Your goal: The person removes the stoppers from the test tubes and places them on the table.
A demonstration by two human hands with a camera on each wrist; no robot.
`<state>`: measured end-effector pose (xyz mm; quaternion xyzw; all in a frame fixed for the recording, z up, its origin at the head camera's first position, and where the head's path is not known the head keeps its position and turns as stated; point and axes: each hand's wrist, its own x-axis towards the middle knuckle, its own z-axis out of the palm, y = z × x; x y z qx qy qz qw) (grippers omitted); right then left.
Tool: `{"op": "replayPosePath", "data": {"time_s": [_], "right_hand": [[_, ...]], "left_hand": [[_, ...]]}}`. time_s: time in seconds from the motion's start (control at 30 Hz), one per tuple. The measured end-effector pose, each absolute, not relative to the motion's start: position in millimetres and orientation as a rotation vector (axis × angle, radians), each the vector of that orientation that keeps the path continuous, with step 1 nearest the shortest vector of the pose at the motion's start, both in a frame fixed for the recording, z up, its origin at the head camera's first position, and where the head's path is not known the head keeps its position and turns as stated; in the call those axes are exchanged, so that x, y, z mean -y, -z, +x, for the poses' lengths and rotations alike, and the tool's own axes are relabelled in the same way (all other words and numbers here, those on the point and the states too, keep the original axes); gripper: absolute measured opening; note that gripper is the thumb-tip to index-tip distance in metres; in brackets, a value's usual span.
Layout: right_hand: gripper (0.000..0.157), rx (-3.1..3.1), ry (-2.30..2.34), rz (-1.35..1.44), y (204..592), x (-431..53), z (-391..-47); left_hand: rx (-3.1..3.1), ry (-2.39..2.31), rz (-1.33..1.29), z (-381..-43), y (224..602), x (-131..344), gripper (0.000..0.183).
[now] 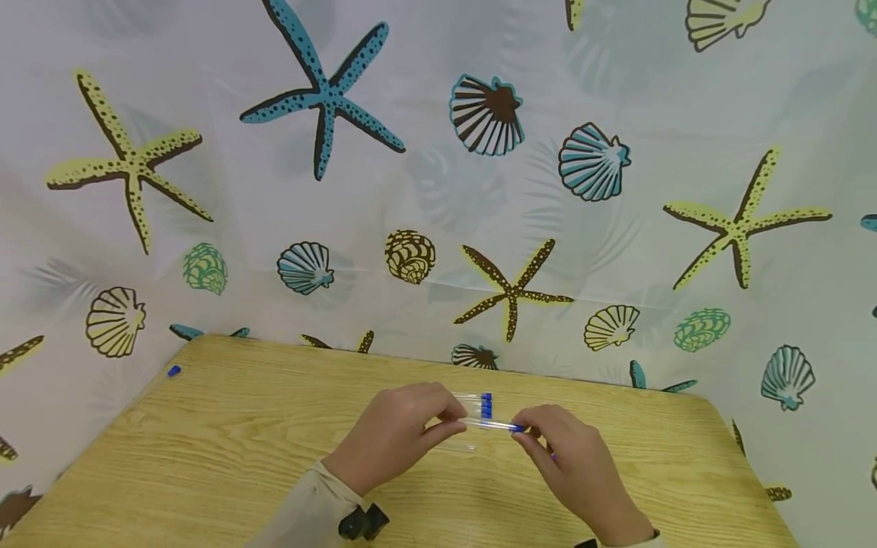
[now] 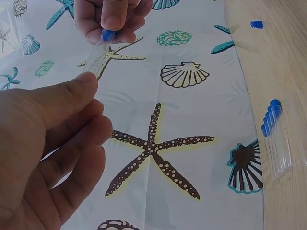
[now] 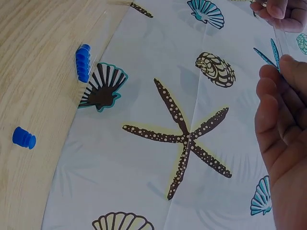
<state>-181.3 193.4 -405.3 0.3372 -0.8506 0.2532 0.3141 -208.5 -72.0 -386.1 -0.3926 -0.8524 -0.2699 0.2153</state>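
Between thumb and fingers, my left hand [image 1: 404, 426] pinches the left end of a clear test tube [image 1: 488, 424], raised above the table and nearly level. At the tube's other end, my right hand [image 1: 572, 464] grips a blue cap [image 2: 108, 35]; how far it sits on the tube cannot be told. Behind the hands lies a row of several clear tubes [image 2: 280, 148] with blue caps [image 3: 82, 63], side by side. One more clear tube [image 1: 457, 447] lies nearer on the table, partly hidden by my left hand; no cap shows on its visible end.
A loose blue cap [image 1: 174, 371] lies at the table's far left corner. Another loose cap [image 3: 24, 138] rests right of the tube row, mostly behind my right hand in the head view. A shell-and-starfish printed cloth [image 1: 425, 190] hangs along the wooden table's [image 1: 226, 426] back edge.
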Motion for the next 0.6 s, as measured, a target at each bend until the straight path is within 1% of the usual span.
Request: {"op": "replayPosePath", "data": {"time_s": [0.13,0.33,0.5,0.6], "right_hand": [[0.025,2.261,-0.673,0.939,405.7,-196.1,-181.1],[0.027,2.217,-0.658,0.88,406.6,-195.9,-181.4],[0.015,2.197,-0.645,0.845,406.7,-192.9,-180.5],[0.017,2.2,-0.647,0.86,406.9,-192.2,-180.1]], "left_hand": [[2.366,0.741,-1.102,-209.2,386.6,73.7,0.01],[2.337,0.726,-1.115,-208.1,387.1,73.3,0.01],[2.35,0.731,-1.093,-208.0,387.2,72.0,0.01],[2.344,0.749,-1.099,-208.8,387.6,72.6,0.009]]}}
